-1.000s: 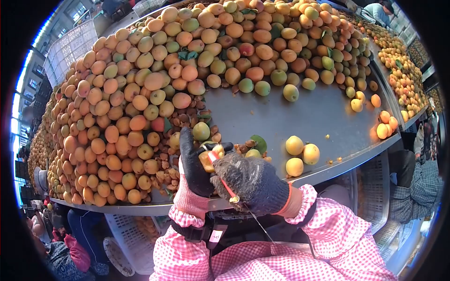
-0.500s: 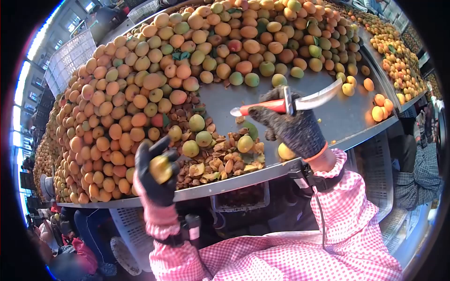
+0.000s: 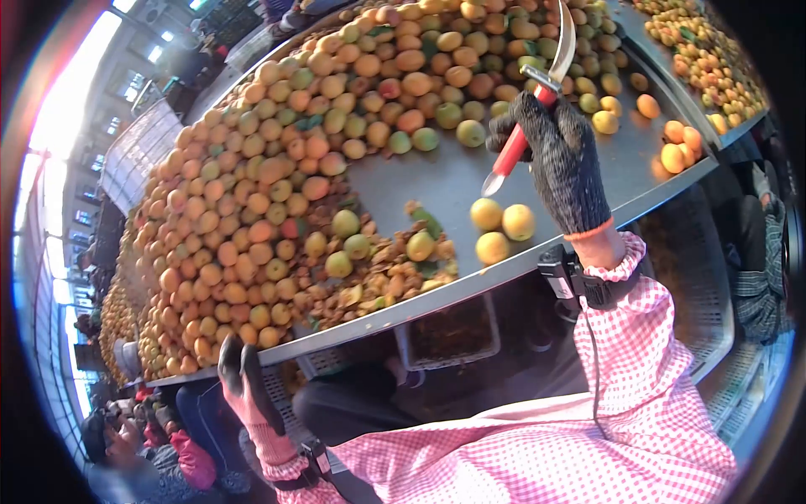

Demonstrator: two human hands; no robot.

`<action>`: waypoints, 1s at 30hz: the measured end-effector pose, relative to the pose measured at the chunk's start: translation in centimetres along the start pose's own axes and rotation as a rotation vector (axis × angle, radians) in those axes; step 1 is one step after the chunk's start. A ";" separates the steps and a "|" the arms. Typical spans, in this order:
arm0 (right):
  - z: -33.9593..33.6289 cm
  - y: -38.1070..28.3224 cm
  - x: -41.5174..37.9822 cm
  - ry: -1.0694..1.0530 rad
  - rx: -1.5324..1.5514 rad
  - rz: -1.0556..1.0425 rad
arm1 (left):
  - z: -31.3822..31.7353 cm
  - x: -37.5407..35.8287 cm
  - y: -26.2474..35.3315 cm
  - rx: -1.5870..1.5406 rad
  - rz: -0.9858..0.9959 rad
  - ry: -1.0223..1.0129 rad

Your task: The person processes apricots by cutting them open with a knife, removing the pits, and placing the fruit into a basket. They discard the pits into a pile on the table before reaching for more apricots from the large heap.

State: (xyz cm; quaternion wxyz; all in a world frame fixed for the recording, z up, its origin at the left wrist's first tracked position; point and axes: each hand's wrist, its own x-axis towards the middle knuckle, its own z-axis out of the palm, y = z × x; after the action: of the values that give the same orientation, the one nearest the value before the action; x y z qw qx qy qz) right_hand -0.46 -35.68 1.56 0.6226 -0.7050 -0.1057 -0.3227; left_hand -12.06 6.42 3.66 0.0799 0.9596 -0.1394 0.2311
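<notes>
My right hand (image 3: pixel 564 160), in a dark knit glove, grips a knife (image 3: pixel 510 151) by its red handle, its curved blade pointing up and away. It is raised over the grey metal tabletop. My left hand (image 3: pixel 249 386), in a black-and-pink glove, is below the front edge of the table with fingers stretched upward; I see nothing in it. Between the hands lie brown and yellow scraps (image 3: pixel 395 273) with a few whole fruits among them. Three yellow fruits (image 3: pixel 518 222) sit grouped on the metal below the knife.
A large heap of apricot-like fruits (image 3: pixel 252 185) covers the table's left and back. The metal rim (image 3: pixel 403 315) runs along the front. Below stand a crate of scraps (image 3: pixel 453 332) and a larger crate (image 3: pixel 688 277). Another fruit-covered table (image 3: pixel 714 84) is at right. People sit at lower left.
My left hand has gone down below the table edge, and the yellow fruit it held is no longer seen in it. My right hand has risen with the knife, now tilted blade-up, revealing three yellow fruits.
</notes>
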 end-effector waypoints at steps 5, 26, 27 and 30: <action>-3.4 -1.9 2.0 0.280 0.114 0.527 | 7.9 11.4 15.0 -0.927 -0.417 -0.424; -1.1 1.1 -2.0 -0.019 0.253 0.513 | 1.6 7.8 12.8 -1.701 -0.753 -0.095; -0.8 0.4 -3.0 -0.092 0.298 0.477 | -0.4 6.0 12.6 -1.768 -0.820 0.017; 0.8 -5.7 -5.2 -0.312 0.327 0.573 | -4.0 1.0 11.0 -1.973 -0.972 0.293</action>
State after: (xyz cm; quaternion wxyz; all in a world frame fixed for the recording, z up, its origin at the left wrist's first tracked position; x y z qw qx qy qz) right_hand -7.35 -32.43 3.16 0.7686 -0.6379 -0.0479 -0.0026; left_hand -16.21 -3.38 8.58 0.9068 0.3908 0.1398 0.0738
